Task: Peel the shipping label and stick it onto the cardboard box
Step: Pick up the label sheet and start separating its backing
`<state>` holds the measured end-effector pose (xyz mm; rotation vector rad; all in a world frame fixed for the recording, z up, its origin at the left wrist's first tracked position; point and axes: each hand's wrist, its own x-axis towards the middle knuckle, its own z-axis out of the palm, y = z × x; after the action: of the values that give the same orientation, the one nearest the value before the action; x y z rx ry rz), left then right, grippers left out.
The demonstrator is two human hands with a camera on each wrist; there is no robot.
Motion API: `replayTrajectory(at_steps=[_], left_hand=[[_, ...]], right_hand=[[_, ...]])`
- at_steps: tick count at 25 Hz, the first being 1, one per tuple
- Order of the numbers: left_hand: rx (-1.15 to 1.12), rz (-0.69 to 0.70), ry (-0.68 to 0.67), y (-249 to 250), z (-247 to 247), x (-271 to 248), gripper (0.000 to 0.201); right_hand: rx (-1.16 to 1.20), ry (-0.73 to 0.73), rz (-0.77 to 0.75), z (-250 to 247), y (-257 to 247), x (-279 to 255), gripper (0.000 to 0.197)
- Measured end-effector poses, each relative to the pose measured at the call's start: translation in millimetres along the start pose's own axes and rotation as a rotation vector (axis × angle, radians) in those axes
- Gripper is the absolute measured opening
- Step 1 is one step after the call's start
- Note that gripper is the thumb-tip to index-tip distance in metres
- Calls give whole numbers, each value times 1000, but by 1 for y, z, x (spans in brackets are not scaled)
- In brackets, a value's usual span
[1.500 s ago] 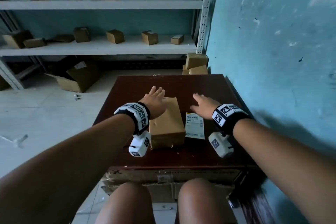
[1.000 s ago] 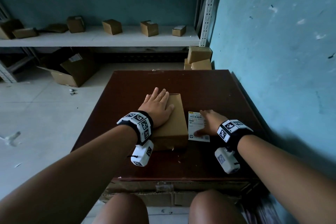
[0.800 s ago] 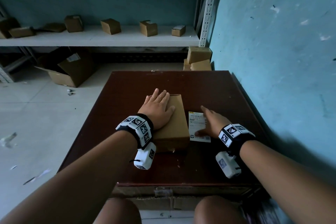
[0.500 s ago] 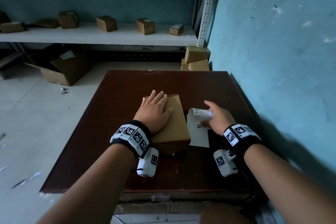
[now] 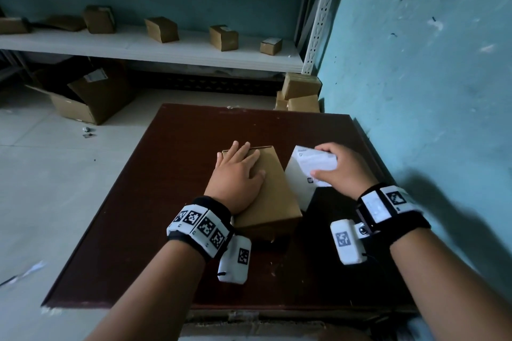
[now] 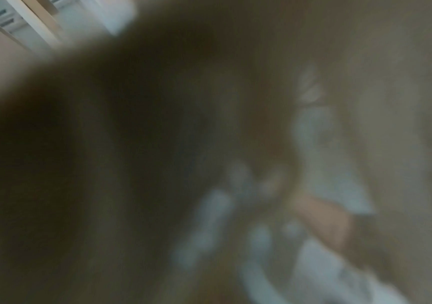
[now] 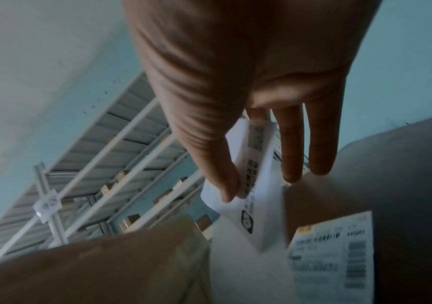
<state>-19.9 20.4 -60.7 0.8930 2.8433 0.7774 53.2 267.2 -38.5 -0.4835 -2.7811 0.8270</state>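
Worktop [image 5: 166, 188] of dark brown wood carried one cardboard box [image 5: 273, 196], with the left hand [image 5: 238, 174] laid flat on its top, fingers straight. One shipping label [image 5: 315, 163], partly peeled from its white backing [image 5: 297, 185], was pinched in the right hand [image 5: 342, 171] just right of the box. Five small cartons stood on the lower white shelf [image 5: 194, 50] beside a teal wall [image 5: 429, 77].

Dim room: teal wall [image 5: 415, 63] right of dark brown table [image 5: 155, 202], white shelving [image 5: 166, 47] behind it, pale tiled floor [image 5: 41, 188] left.
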Motion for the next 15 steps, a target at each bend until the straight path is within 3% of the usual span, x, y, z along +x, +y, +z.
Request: replayTrajectory(at_steps=[5, 8, 12, 15], left_hand=[[11, 13, -17, 0, -2, 1, 59], [4, 17, -21, 0, -3, 1, 58], [-52, 32, 0, -2, -7, 0, 53], [-80, 25, 25, -4, -7, 0, 51]], right_hand=[[-46, -154, 171, 38, 25, 8, 69], [-99, -224, 166, 49, 31, 8, 80], [-192, -282, 155, 54, 29, 13, 63], [-263, -245, 163, 56, 26, 20, 56]])
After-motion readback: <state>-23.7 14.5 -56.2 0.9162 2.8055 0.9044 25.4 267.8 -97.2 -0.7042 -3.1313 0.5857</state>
